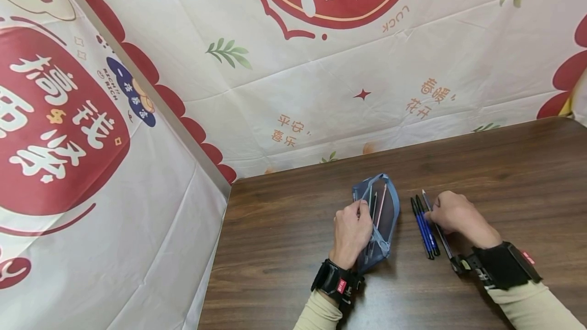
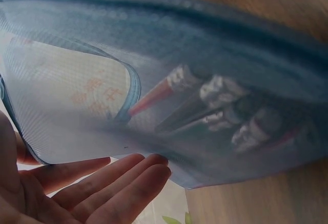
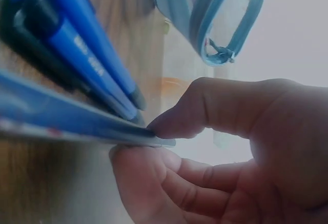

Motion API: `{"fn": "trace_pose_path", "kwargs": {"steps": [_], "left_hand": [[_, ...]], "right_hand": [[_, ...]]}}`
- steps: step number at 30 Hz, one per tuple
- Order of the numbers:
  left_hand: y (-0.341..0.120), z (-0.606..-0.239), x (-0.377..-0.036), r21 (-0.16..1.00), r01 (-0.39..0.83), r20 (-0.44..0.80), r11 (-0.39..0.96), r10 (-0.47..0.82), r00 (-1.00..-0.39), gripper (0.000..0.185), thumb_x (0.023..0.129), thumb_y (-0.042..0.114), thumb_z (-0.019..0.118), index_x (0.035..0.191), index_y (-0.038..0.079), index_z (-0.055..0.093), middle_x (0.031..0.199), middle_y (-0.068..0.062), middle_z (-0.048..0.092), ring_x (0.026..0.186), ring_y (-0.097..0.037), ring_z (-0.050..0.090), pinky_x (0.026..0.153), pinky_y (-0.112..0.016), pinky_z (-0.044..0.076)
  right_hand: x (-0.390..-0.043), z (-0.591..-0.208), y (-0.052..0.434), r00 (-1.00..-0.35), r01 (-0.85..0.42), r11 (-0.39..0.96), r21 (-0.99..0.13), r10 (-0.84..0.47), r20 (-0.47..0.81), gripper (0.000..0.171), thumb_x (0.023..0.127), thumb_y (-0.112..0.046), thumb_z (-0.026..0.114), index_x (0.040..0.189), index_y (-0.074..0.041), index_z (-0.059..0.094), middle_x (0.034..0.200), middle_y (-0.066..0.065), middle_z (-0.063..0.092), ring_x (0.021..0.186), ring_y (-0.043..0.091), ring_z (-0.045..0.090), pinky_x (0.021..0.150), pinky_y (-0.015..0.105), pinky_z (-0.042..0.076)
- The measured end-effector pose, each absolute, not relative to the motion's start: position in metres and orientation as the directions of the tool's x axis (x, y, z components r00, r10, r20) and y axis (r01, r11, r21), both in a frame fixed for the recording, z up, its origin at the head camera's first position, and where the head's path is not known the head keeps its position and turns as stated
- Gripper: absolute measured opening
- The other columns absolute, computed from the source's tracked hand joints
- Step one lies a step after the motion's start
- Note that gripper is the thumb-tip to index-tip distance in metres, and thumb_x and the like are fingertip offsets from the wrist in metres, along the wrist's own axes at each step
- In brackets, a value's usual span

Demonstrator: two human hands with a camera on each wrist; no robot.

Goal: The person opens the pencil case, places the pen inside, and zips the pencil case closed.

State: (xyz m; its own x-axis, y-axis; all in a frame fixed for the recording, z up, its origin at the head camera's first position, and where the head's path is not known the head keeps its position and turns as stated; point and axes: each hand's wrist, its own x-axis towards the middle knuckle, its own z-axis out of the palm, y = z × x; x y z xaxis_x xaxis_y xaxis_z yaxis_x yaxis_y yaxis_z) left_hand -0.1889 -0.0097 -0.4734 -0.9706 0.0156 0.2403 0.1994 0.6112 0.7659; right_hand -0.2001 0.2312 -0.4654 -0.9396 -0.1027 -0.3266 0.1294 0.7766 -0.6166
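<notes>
A blue mesh pencil case (image 1: pixel 393 208) lies on the table with its zip open. My left hand (image 1: pixel 352 230) grips its left rim; in the left wrist view, the fingers (image 2: pixel 128 183) lie along the mesh. Pencils (image 1: pixel 381 202) show inside the case, one pink and one dark, and several silvery ends (image 2: pixel 220 90) appear through the mesh. To the right of the case, my right hand (image 1: pixel 456 214) pinches a slim blue pencil (image 3: pixel 66 114) between thumb and fingertips, close to one end. Beside it lie two blue pens (image 1: pixel 423 230) with black ends, side by side.
The brown wooden table (image 1: pixel 275 238) runs under everything. Behind it hangs a white printed cloth (image 1: pixel 321 80), and another cloth-covered panel (image 1: pixel 156 208) stands at the left. Black camera straps (image 1: pixel 506 265) sit on both wrists.
</notes>
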Motion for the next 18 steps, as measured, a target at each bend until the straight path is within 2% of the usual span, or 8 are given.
{"fn": "trace_pose_path", "kwargs": {"steps": [6,12,18], "left_hand": [[-0.01,-0.474,-0.188,0.769,0.195,0.233,0.609,0.017,-0.972,0.044,0.104,0.031,0.043,0.061,0.02,0.044,0.051,0.008,0.032,0.042,-0.011,0.033,0.044,-0.026,0.028],[-0.01,-0.473,-0.189,0.769,0.198,0.229,0.608,0.027,-0.973,0.045,0.104,0.033,0.042,0.061,0.02,0.044,0.051,0.008,0.031,0.041,-0.01,0.032,0.044,-0.025,0.028],[-0.01,-0.474,-0.189,0.763,0.201,0.234,0.614,0.027,-0.972,0.046,0.104,0.032,0.042,0.06,0.02,0.042,0.052,0.008,0.03,0.042,-0.009,0.03,0.044,-0.025,0.026]], "right_hand": [[-0.199,-0.461,0.231,-0.952,0.106,0.766,-0.634,-0.107,-0.289,0.035,0.094,-0.021,0.063,0.063,-0.013,0.048,0.053,-0.003,0.049,0.051,0.014,0.052,0.052,0.03,0.037],[-0.2,-0.456,0.232,-0.966,0.09,0.758,-0.646,-0.091,-0.242,0.024,0.093,-0.019,0.064,0.076,-0.005,0.055,0.068,0.005,0.061,0.059,0.017,0.061,0.055,0.033,0.045],[-0.199,-0.452,0.231,-0.975,0.08,0.73,-0.678,-0.085,-0.206,0.022,0.092,-0.018,0.065,0.081,0.0,0.058,0.077,0.01,0.064,0.059,0.015,0.065,0.055,0.034,0.05]]}}
